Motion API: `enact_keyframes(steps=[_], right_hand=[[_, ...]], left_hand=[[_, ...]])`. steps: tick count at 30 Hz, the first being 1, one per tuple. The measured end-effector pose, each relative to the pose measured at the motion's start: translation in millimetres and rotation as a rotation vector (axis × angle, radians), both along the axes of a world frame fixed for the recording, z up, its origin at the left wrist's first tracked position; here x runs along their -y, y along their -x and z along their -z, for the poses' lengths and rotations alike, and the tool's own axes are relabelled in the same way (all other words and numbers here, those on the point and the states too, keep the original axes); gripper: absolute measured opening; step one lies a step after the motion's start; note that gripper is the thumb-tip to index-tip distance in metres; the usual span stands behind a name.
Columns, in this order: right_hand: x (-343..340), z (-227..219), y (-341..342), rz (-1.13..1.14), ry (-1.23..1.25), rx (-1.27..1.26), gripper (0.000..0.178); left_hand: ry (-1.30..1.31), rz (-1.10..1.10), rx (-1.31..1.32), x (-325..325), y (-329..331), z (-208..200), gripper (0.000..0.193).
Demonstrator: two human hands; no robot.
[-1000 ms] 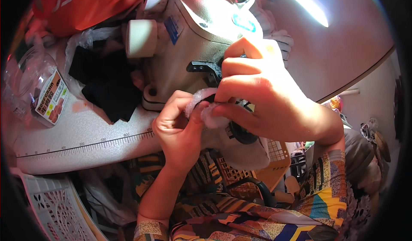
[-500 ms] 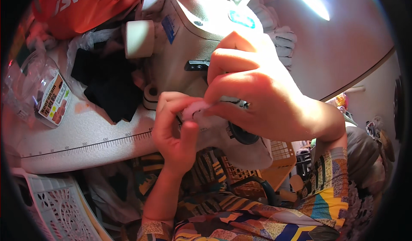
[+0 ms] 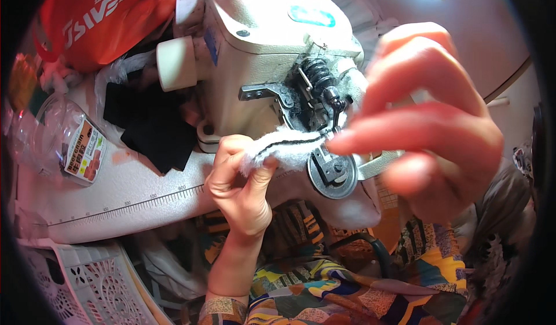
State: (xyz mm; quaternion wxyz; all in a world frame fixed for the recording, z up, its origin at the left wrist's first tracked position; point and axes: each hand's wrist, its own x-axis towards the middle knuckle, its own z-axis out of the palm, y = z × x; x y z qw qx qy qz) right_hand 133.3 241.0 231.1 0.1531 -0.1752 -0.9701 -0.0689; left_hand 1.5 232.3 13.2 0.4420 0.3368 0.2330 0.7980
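A small piece of white fluffy fabric (image 3: 284, 147) with a black line along it is pinched between the thumb and fingers of my left hand (image 3: 240, 180). The fabric extends right, in front of the needle mechanism of a cream fur sewing machine (image 3: 272, 70). Beside its right end, the outstretched index finger of my right hand (image 3: 434, 122) comes close; whether it touches is unclear. That hand is blurred, its thumb apart from the index finger and its other fingers bent. Just below the fabric sits the machine's round dark metal disc (image 3: 341, 183).
Left of the machine lie black cloth (image 3: 150, 125) and a clear plastic jar (image 3: 72, 134) on the white table (image 3: 124, 209), which has a ruler scale along its edge. A red bag (image 3: 110, 18) is behind them. A white openwork basket (image 3: 95, 276) stands at lower left.
My right hand has moved right, away from the fabric, with its thumb and index finger parting. The machine's needle mechanism has come into sight. My left hand still holds the fabric.
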Motion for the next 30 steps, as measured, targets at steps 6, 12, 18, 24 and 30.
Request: enact_keyframes(steps=[6, 12, 18, 24, 30], right_hand=[[26, 31, -46, 0.132, 0.044, -0.38, 0.046], [49, 58, -72, 0.308, 0.155, -0.61, 0.044], [33, 88, -91, 0.205, 0.137, -0.867, 0.041], [19, 120, -76, 0.349, 0.322, -1.172, 0.019], [-15, 167, -59, 0.219, 0.628, -0.771, 0.025]], left_hand=[[-0.007, -0.103, -0.082, 2, -16, -3, 0.012], [-0.024, -0.257, -0.486, 1, -30, 0, 0.005], [-0.021, -0.351, -0.601, 2, -33, -14, 0.012], [-0.042, -0.364, -0.674, 2, -27, -14, 0.013], [0.023, -0.377, -0.695, 4, -17, -21, 0.014]])
